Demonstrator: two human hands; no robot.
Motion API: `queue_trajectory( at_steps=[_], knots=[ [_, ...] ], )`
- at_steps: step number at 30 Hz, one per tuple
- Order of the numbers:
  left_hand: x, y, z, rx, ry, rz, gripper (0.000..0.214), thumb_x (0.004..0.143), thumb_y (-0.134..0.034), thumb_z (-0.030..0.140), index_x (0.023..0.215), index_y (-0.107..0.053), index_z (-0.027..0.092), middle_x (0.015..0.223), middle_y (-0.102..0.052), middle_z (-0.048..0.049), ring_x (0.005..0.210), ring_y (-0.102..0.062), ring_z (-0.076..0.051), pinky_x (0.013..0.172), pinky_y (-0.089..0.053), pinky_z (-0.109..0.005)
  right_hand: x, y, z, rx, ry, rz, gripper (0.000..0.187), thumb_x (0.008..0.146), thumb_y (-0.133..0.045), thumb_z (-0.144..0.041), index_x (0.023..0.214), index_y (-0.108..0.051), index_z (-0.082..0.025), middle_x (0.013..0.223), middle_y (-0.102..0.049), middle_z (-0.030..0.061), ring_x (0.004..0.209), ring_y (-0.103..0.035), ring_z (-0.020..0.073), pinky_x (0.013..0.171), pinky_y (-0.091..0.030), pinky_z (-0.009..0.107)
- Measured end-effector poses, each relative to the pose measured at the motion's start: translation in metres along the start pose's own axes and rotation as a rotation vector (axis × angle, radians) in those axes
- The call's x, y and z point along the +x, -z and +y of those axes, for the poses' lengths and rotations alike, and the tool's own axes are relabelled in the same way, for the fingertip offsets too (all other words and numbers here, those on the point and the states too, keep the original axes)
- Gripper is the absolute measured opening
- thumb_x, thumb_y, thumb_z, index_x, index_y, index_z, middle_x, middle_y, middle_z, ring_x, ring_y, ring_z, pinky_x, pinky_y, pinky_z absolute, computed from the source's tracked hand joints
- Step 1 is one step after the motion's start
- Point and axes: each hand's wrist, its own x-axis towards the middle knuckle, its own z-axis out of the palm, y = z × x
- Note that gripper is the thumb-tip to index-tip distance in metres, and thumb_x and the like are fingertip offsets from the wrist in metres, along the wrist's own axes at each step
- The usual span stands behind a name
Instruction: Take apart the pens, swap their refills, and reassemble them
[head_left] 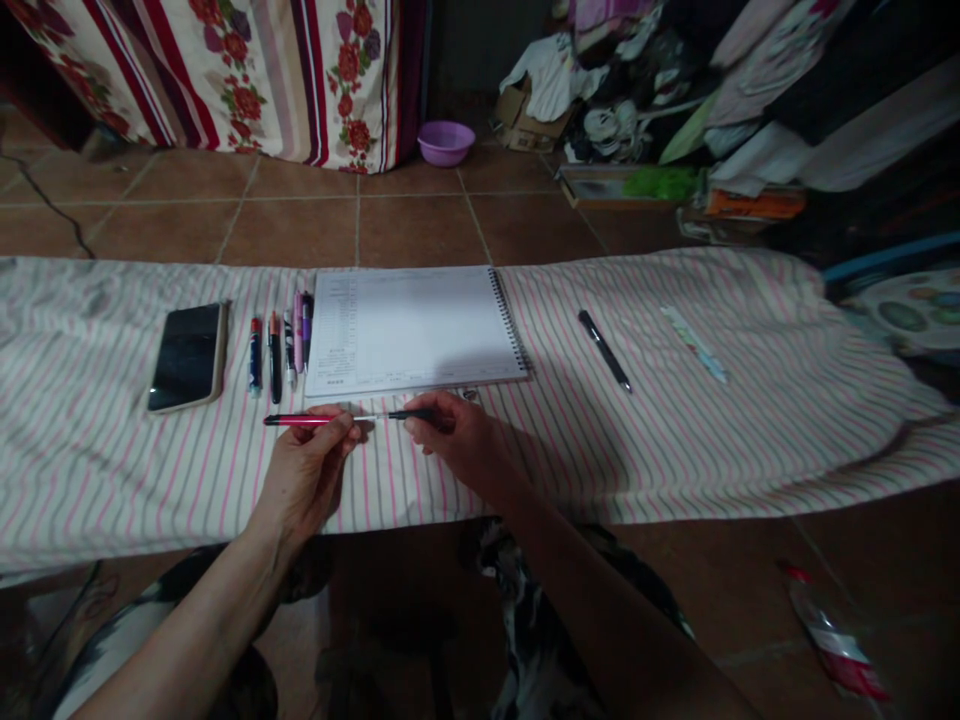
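Evidently the red pen barrel lies level just above the striped cloth, near the notebook's lower edge, its right end covered by the left hand, whose thumb and fingers pinch it. A thin pale rod bridges to a black piece pinched by the right hand; those fingers hide its far end. Print on the notebook is too blurred to read. The cloth runs off both sides; the heaped clothes blur into shadow.
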Motion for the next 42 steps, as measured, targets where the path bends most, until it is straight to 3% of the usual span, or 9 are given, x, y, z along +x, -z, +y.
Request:
queue_trajectory(
  at_steps=[7, 14, 26, 32, 42],
  knots=[
    [0.000, 0.002, 0.002, 0.022, -0.013, 0.015, 0.016, 0.055, -0.074, 0.007, 0.064, -0.062, 0.011, 0.054, -0.059, -0.0010, 0.054, -0.055, -0.008, 0.053, -0.045, -0.016, 0.002, 0.000, 0.007, 0.042, -0.010, -0.001, 0.019, 0.071, -0.059, -0.028, 0.087, -0.060, -0.017, 0.065, -0.060, -0.0021, 0.055, -0.056, 0.0092, 0.051, -0.050, 0.022],
    [0.000, 0.005, 0.006, 0.029, -0.015, 0.056, 0.014, 0.057, -0.072, 0.006, 0.065, -0.062, 0.011, 0.056, -0.060, -0.0015, 0.055, -0.056, -0.008, 0.052, -0.045, -0.016, -0.001, 0.002, 0.006, -0.160, 0.033, 0.036, 0.019, 0.075, -0.056, -0.030, 0.090, -0.063, -0.019, 0.068, -0.063, 0.0001, 0.058, -0.059, 0.0120, 0.052, -0.047, 0.022],
    [0.000, 0.009, 0.007, 0.069, -0.069, 0.064, 0.018, 0.053, -0.075, 0.010, 0.064, -0.061, 0.012, 0.053, -0.058, 0.0002, 0.052, -0.054, -0.009, 0.051, -0.044, -0.020, 0.001, 0.002, 0.008, -0.233, 0.122, 0.060, 0.015, 0.076, -0.057, -0.024, 0.088, -0.065, -0.020, 0.082, -0.068, 0.0019, 0.073, -0.063, 0.0147, 0.069, -0.049, 0.026],
    [-0.002, 0.009, 0.009, 0.051, -0.063, 0.088, 0.022, 0.050, -0.076, 0.010, 0.064, -0.059, 0.013, 0.051, -0.055, 0.0021, 0.051, -0.052, -0.008, 0.051, -0.043, -0.020, -0.004, 0.004, 0.002, -0.558, 0.219, 0.103, 0.014, 0.077, -0.059, -0.023, 0.089, -0.067, -0.021, 0.082, -0.065, 0.0021, 0.071, -0.060, 0.0139, 0.068, -0.045, 0.026],
    [-0.004, 0.006, 0.012, 0.051, -0.060, 0.096, 0.024, 0.048, -0.076, 0.009, 0.064, -0.058, 0.013, 0.050, -0.055, 0.0017, 0.051, -0.051, -0.009, 0.052, -0.043, -0.020, -0.008, 0.002, -0.005, -0.942, 0.280, 0.015, 0.020, 0.083, -0.054, -0.024, 0.101, -0.064, -0.022, 0.098, -0.064, 0.0049, 0.083, -0.060, 0.0178, 0.067, -0.042, 0.028]
  ],
)
